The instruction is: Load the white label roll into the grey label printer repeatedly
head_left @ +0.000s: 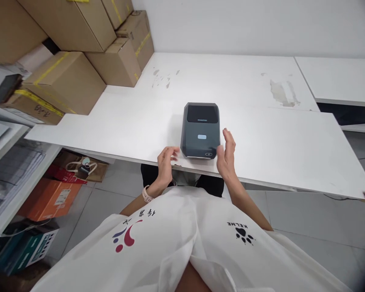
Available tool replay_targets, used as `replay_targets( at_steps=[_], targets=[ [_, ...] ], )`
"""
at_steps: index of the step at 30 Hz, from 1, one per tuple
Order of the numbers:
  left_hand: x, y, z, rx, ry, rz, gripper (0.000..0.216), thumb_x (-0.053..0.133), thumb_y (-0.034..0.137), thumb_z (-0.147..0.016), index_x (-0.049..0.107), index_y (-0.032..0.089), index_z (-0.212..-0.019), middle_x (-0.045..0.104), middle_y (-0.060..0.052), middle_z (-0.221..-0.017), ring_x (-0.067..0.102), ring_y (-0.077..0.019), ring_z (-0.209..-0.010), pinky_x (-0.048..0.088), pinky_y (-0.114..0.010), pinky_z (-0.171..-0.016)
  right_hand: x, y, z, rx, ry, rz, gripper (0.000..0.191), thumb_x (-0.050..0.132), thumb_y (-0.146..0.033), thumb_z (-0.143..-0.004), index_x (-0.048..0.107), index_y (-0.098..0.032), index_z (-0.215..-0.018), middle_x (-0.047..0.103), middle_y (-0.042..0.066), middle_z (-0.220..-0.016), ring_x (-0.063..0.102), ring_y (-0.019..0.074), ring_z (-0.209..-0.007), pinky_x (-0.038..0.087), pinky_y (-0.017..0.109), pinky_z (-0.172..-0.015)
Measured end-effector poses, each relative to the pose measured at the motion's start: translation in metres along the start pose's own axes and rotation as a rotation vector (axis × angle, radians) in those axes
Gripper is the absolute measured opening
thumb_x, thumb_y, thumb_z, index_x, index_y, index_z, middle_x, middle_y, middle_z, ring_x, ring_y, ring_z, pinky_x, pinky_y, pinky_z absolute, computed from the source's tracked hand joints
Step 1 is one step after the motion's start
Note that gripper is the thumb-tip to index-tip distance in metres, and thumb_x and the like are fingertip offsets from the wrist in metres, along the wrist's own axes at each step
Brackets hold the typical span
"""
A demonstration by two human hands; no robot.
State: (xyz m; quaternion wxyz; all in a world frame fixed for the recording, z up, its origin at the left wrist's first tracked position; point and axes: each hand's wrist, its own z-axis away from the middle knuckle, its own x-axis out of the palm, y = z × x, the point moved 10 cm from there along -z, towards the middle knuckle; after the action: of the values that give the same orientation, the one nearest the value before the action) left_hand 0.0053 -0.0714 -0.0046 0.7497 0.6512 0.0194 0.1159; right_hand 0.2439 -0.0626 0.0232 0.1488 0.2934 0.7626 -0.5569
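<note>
A dark grey label printer [200,134] stands on the white table near its front edge. It has a black window at the top, a pale button in the middle and a small round mark at its lower right corner. My left hand [166,164] is just off the printer's front left corner, fingers loosely bent and apart, holding nothing. On the other side, my right hand [227,156] is raised with its fingers stretched along the printer's right side. Its thumb is close to the casing; whether it touches I cannot tell.
Cardboard boxes [69,81] with yellow tape are stacked at the back left of the table [261,138]. Below left, a shelf [45,162] holds papers, and an orange box [50,198] lies on the floor. A white wall [246,28] closes the back.
</note>
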Motion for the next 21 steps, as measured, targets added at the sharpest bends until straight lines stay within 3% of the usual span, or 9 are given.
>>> replay_targets(
  at_steps=[1, 3, 6, 13, 21],
  targets=[
    [0.002, 0.002, -0.004, 0.052, -0.017, -0.075, 0.034, 0.049, 0.045, -0.096, 0.072, 0.023, -0.109, 0.070, -0.006, -0.129, 0.066, -0.0166, -0.116, 0.054, -0.028, -0.094, 0.004, 0.011, 0.004, 0.094, -0.014, -0.070, 0.065, 0.017, -0.061, -0.103, 0.022, -0.034, -0.161, 0.028, 0.006, -0.169, 0.022, 0.0275, -0.159, 0.025, 0.059, -0.125],
    [0.016, -0.003, -0.010, 0.082, -0.128, -0.217, 0.050, 0.041, 0.051, -0.101, 0.053, 0.029, -0.144, 0.040, -0.002, -0.165, 0.040, -0.0179, -0.150, 0.037, -0.034, -0.121, 0.013, 0.022, 0.011, 0.210, -0.038, -0.171, 0.064, 0.013, -0.059, -0.103, 0.019, -0.035, -0.162, 0.025, 0.003, -0.171, 0.021, 0.0260, -0.159, 0.023, 0.058, -0.127],
    [0.035, -0.010, -0.012, 0.090, -0.254, -0.358, 0.064, 0.029, 0.060, -0.102, 0.027, 0.034, -0.160, 0.013, 0.003, -0.174, 0.012, -0.0176, -0.161, 0.017, -0.038, -0.131, 0.014, 0.021, 0.014, 0.226, -0.015, -0.241, 0.066, 0.017, -0.063, -0.102, 0.020, -0.035, -0.163, 0.022, 0.000, -0.172, 0.017, 0.0245, -0.160, 0.016, 0.056, -0.130],
    [0.037, 0.003, -0.014, 0.153, -0.280, -0.415, 0.069, 0.028, 0.065, -0.101, 0.026, 0.032, -0.161, 0.017, 0.000, -0.173, 0.010, -0.0200, -0.161, 0.015, -0.042, -0.132, 0.009, 0.019, 0.006, 0.256, -0.047, -0.276, 0.072, 0.021, -0.070, -0.099, 0.027, -0.034, -0.160, 0.025, 0.002, -0.171, 0.020, 0.0249, -0.160, 0.013, 0.058, -0.130],
    [0.041, 0.019, -0.013, 0.291, -0.221, -0.472, 0.077, 0.032, 0.071, -0.097, 0.030, 0.028, -0.160, 0.023, -0.007, -0.172, 0.013, -0.0240, -0.161, 0.015, -0.048, -0.132, 0.005, -0.002, 0.003, 0.100, -0.004, -0.146, 0.075, 0.022, -0.073, -0.098, 0.017, -0.036, -0.162, 0.023, 0.006, -0.171, 0.019, 0.0309, -0.159, 0.015, 0.064, -0.127]
  ],
)
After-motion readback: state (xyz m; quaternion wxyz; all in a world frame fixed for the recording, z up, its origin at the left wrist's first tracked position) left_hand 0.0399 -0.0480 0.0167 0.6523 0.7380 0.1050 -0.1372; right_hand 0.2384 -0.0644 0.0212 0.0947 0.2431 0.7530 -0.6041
